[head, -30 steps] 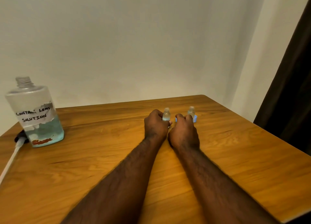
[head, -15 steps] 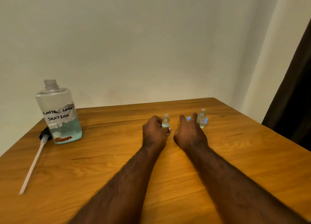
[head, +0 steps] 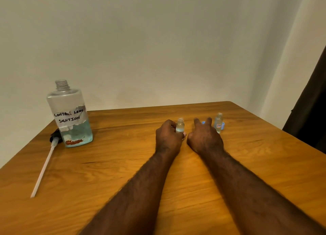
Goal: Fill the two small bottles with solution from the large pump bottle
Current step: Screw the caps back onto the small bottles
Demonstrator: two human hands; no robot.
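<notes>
The large clear bottle (head: 69,113), labelled "contact lens solution", stands uncapped at the far left of the wooden table (head: 264,164), about a third full of bluish liquid. Its pump head with a long white tube (head: 44,169) lies on the table beside it. My left hand (head: 168,137) grips one small clear bottle (head: 180,125), upright on the table. The other small bottle (head: 218,122) stands open just right of my right hand (head: 204,137), whose fingers are spread and hold nothing. Light blue caps (head: 223,126) lie beside and behind that bottle.
A pale wall runs behind the table. A dark curtain (head: 310,102) hangs past the table's right edge. Bare tabletop stretches between the large bottle and my hands.
My right hand has let go and opened, drawing left away from the right small bottle. The view has shifted left, showing the whole pump tube. My left hand keeps its grip.
</notes>
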